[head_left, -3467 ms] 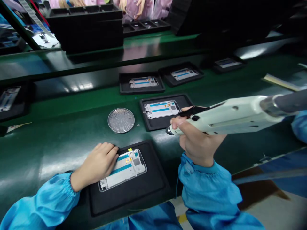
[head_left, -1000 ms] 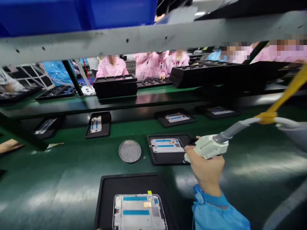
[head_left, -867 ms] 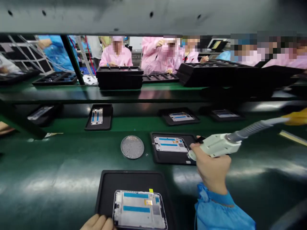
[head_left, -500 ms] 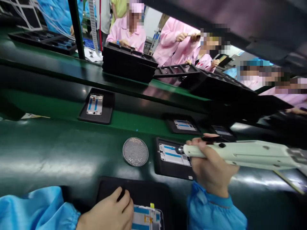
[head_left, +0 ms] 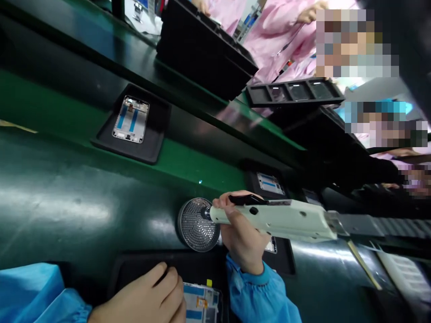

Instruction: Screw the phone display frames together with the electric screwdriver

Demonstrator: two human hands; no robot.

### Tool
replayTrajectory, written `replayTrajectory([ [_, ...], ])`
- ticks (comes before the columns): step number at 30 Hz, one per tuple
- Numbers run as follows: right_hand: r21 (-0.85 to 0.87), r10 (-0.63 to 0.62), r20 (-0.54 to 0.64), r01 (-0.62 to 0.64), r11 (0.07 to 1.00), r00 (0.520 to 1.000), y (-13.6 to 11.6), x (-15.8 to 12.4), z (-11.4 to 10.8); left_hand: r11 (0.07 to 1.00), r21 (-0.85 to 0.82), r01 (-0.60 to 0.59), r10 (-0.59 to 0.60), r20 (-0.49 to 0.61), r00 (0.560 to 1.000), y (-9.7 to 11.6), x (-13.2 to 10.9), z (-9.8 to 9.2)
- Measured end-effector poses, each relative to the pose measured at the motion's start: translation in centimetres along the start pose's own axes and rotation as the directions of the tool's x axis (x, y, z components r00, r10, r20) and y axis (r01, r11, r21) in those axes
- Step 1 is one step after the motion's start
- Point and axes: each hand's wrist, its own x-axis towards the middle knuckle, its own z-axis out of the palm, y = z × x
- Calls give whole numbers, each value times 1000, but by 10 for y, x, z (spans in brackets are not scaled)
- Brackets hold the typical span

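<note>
My right hand point(head_left: 240, 233) grips a pale green electric screwdriver point(head_left: 279, 220), whose metal tip touches a round perforated metal disc point(head_left: 193, 231). My left hand point(head_left: 144, 294) rests on a black tray point(head_left: 202, 260) at the bottom of the view, with its fingers against the edge of a phone frame point(head_left: 201, 303). That frame has blue strips and a small yellow tab, and it is cut off by the lower edge of the picture. A second black tray point(head_left: 281, 258) lies mostly hidden beneath my right hand and the screwdriver.
The green conveyor belt point(head_left: 67, 202) runs beneath these trays. Further along, a black tray point(head_left: 158, 130) holds another phone frame. Stacked black trays point(head_left: 202, 54) stand on a raised shelf, and co-workers in pink coats point(head_left: 279, 45) sit beyond them.
The screwdriver tip has moved left, from the phone frame in the tray onto the perforated disc. The whole view has tilted further. My left hand stays on the near tray.
</note>
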Motion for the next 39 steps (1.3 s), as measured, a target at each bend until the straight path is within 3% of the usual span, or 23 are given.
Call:
replayTrajectory([
  [9, -76, 0, -25, -2, 997, 1000, 1, 0, 0, 999, -26, 26, -27, -41, 999, 3, 0, 8],
  [15, -54, 11, -33, -12, 998, 999, 1, 1, 4, 999, 27, 24, -23, -50, 999, 2, 1, 3],
  [19, -32, -50, -38, 49, 998, 998, -26, -6, -4, 1000, 12, 5, -5, -14, 1000, 1, 2, -5],
  [23, -66, -124, -10, 123, 990, 992, -62, -36, -18, 998, -18, -55, 55, -19, 998, 1, 1, -11],
  [28, -142, 40, 183, -14, 990, 982, -67, -82, -23, 997, -27, -79, 77, -57, 995, 2, -1, -10],
  [32, -184, 99, 268, -50, 982, 958, -58, -96, -25, 996, -22, -85, 83, -61, 995, 2, 0, -11],
  [39, -191, 111, 185, -75, 979, 977, -62, -94, -21, 996, -40, -77, 74, -65, 995, 2, 3, -11],
])
